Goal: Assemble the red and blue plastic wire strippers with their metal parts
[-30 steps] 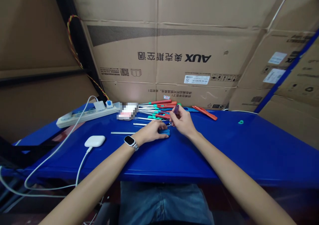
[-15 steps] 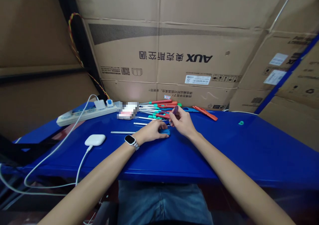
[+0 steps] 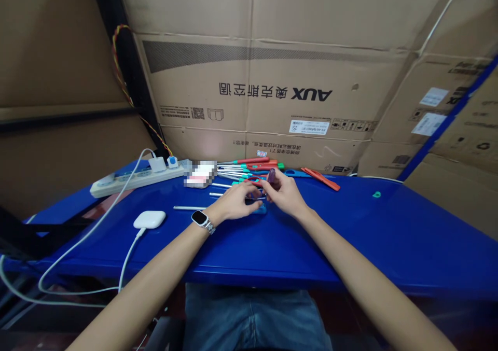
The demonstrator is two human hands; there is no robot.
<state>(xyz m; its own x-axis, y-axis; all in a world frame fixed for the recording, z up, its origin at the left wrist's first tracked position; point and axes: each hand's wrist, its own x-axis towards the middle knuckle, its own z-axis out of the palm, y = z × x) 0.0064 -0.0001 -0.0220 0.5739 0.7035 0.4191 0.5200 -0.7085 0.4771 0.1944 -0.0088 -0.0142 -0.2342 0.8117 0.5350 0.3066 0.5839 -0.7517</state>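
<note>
Right hand [image 3: 286, 193] pinches a small purple-handled precision screwdriver [image 3: 271, 175] by its handle: light, stiff, thin, slippery in fingertips. Left hand [image 3: 237, 201] is curled over a small blue device [image 3: 260, 209] flat on the blue table [image 3: 369, 232], just below the driver; whether it's clamped, can't tell.

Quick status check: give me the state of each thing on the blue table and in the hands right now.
left hand: lifted, fingers curled over the small blue block.
right hand: closed on the purple-handled tool.
small blue block: flat on the blue table.
white charging case: closed, cable plugged in.
power strip: two plugs inserted.
screwdrivers: lying in a pile.
metal rod: lying loose.
</note>
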